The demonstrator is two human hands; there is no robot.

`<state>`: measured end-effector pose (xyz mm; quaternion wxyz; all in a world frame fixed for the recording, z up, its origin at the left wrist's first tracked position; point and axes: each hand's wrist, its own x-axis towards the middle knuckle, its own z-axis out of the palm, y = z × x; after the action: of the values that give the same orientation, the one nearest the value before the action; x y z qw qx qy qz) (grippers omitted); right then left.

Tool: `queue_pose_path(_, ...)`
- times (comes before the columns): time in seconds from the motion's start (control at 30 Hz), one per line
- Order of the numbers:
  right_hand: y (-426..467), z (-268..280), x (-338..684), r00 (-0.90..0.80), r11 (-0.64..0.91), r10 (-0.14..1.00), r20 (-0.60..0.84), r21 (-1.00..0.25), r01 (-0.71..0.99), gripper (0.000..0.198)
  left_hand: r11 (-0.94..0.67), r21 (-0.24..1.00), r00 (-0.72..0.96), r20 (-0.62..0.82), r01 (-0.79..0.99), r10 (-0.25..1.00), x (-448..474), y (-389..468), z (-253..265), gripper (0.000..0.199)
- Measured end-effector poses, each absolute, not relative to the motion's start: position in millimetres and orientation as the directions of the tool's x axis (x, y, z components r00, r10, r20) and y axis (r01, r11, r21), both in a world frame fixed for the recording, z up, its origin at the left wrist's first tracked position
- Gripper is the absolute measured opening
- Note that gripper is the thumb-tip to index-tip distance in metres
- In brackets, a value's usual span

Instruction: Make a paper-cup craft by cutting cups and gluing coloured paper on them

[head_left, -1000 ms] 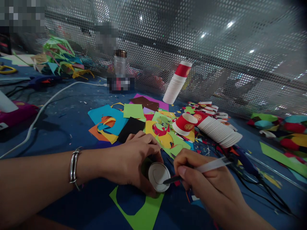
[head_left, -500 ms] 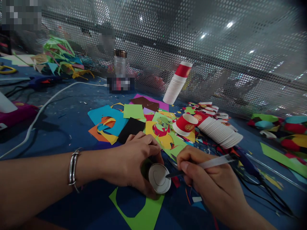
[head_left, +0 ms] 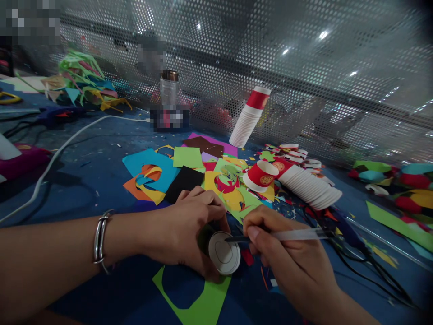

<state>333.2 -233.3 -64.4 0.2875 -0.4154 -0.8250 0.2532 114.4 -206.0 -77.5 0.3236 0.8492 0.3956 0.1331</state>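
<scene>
My left hand (head_left: 191, 232) is wrapped round what looks like a small paper cup (head_left: 224, 262), tipped so that its white round bottom faces me. Its side is mostly hidden by my fingers and shadow. A thin dark line forms a rounded loop on that bottom. In my right hand (head_left: 284, 248) is a pen (head_left: 291, 234) with a clear barrel, held in a writing grip. The pen's dark tip touches or nearly touches the upper part of the white disc. Below the cup lies a green sheet (head_left: 214, 300) with a large round hole cut out.
Coloured paper scraps (head_left: 232, 180) spread beyond my hands. A red cup (head_left: 261, 177) stands by a toppled cup stack (head_left: 311, 185); another cup stack (head_left: 250, 117) leans near the perforated metal screen (head_left: 304, 76). A glue gun (head_left: 352, 232) with black cable lies right, a white cable (head_left: 67, 140) left.
The pen tip has moved left and up across the cup's bottom, with my right hand shifting slightly left. The drawn line now looks more like a closed loop. My left hand stays nearly still.
</scene>
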Motion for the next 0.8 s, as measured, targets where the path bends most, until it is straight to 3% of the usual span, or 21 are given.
queue_pose_path(0.8, -239.5, -66.4, 328.4, -0.566, 0.540, 0.792, 0.230, -0.696, 0.473, 0.023, -0.467, 0.679, 0.657, -0.030, 0.566, 0.753, 114.8, -207.0, -75.5, 0.049)
